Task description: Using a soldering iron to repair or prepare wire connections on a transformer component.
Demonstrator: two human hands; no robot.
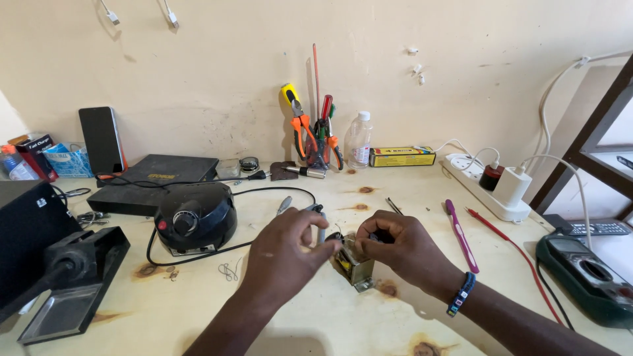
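Both hands, left hand (287,247) and right hand (395,245), pinch the small transformer (353,264) with closed fingers; a slip could bend its thin wires.

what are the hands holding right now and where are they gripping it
Both hands hold a small metal transformer on the table: the right hand grips its top right, the left hand its left side, also pinching a thin grey tool.

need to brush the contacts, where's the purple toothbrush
In the head view the purple toothbrush lies on the table right of the right hand, between it and the red probe lead.
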